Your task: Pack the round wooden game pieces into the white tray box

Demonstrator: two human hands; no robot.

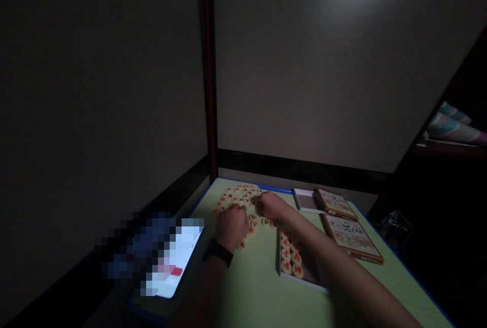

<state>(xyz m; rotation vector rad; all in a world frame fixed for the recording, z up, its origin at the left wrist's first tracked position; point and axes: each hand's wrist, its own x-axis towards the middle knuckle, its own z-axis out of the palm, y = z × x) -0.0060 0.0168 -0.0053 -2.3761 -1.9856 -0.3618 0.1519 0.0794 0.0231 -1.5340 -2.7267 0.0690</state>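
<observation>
Round wooden Chinese chess pieces (236,199) with red and dark characters lie scattered at the far left of the green tabletop. My left hand (233,224), a black band on its wrist, is curled among the nearer ones, its fingertips hidden beneath it. To its right, my right hand (271,205) reaches in with fingers drawn together at the pieces; what they hold is hidden. Under my right forearm sits an open box tray (304,281). Red-marked pieces (291,256) stand face up in two rows along its left side, and the forearm covers part of it.
An open white box part (304,201) lies at the back beside a printed box (335,203). A second printed box (353,236) lies nearer on the right. A lit tablet-like screen (177,257), partly pixelated, is at the left edge. Walls meet behind the table (251,292).
</observation>
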